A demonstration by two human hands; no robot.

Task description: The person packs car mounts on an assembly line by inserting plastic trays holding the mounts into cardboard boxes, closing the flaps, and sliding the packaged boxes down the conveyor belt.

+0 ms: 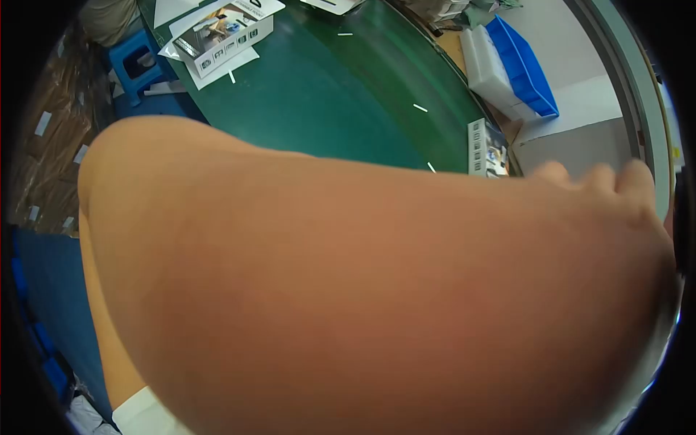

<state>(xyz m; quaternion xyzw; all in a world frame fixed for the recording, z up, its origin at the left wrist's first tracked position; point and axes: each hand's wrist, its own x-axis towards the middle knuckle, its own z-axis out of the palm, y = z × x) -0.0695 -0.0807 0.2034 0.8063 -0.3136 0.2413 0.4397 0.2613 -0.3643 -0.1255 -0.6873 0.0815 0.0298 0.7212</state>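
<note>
My left arm fills most of the view, very close to the camera and blurred. Its bent elbow is at the left, with a pale sleeve (148,413) below it at the lower left. The forearm runs rightward to my left hand (598,192) at the right edge. Curled knuckles show there, while the fingertips, and anything they may hold, are hidden. My right hand is out of view. Beyond the forearm, a printed box (225,40) lies on white sheets on the green table (312,101). Another printed box (487,151) stands at the table's right edge, partly covered by the arm.
Small white strips (420,107) are scattered over the green surface. At the upper right is a blue bin (525,69) beside white blocks (489,69). A blue stool (136,65) and brown wrapped packages (47,138) are at the left.
</note>
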